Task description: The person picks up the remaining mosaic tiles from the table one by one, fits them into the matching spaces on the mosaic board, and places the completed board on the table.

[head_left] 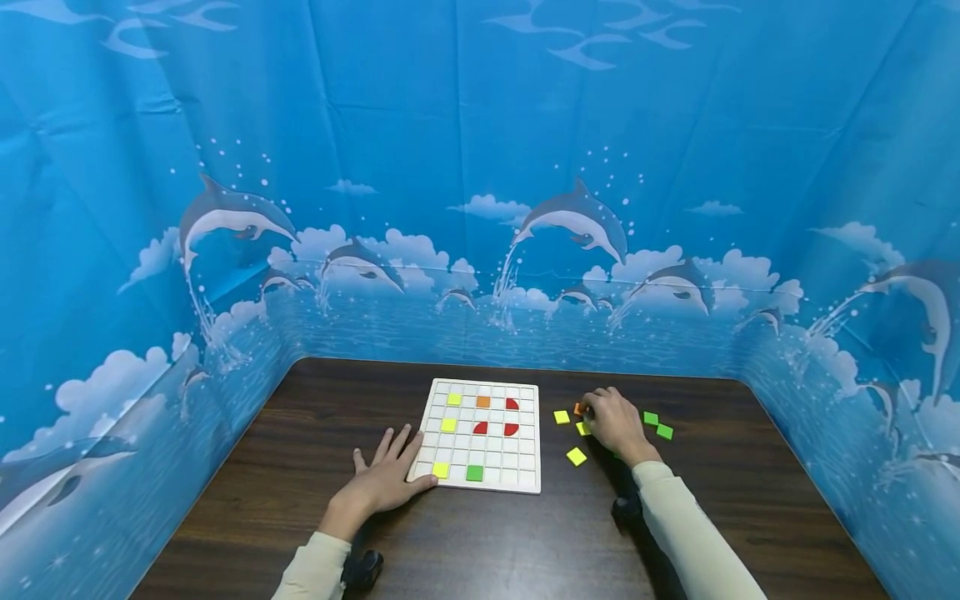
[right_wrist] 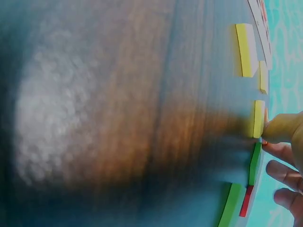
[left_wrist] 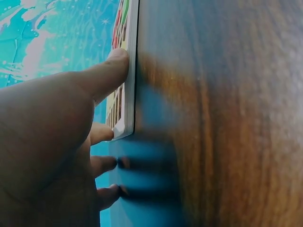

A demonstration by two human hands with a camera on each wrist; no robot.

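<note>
A white gridded board lies on the table with yellow, orange, red and green pieces on it. My left hand rests at its left side, fingers spread, with the thumb on the near-left corner. In the left wrist view that thumb lies over the board's edge. To the right of the board, my right hand pinches an orange tile among loose pieces. The right wrist view shows the thumb beside a yellow tile; most of the orange tile is hidden there.
Yellow tiles lie between the board and my right hand. Two green tiles are to the right of that hand. A red piece shows beside green ones in the right wrist view. A blue dolphin-print curtain surrounds the dark wooden table.
</note>
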